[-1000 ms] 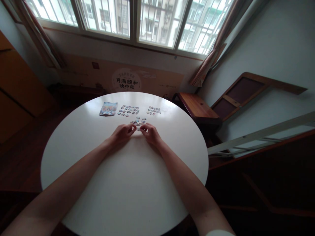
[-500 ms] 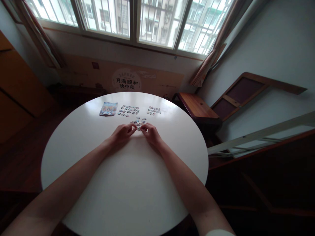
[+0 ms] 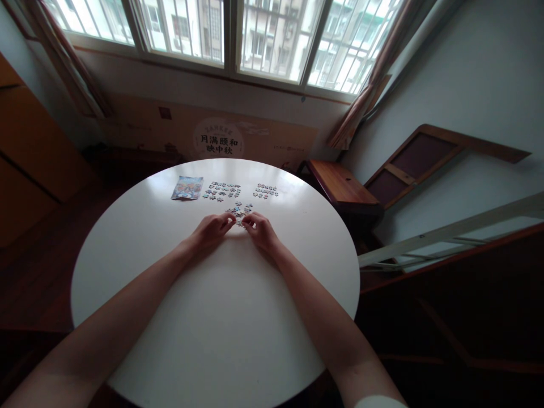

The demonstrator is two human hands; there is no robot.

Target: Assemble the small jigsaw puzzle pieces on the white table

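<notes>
My left hand (image 3: 213,228) and my right hand (image 3: 262,229) rest on the round white table (image 3: 212,317), fingertips almost meeting. Both pinch at small jigsaw pieces (image 3: 240,213) that lie in a loose cluster just beyond the fingers. Which pieces each hand grips is too small to make out. Farther back lie two more groups of pieces, a left group (image 3: 221,191) and a right group (image 3: 266,191). A small colourful picture card (image 3: 187,187) lies to their left.
A wooden bench or low table (image 3: 340,187) stands right of the table. A folded wooden frame (image 3: 420,156) and a white rail (image 3: 450,229) lean along the right wall. Barred windows run across the back, and a cabinet (image 3: 29,147) stands at left.
</notes>
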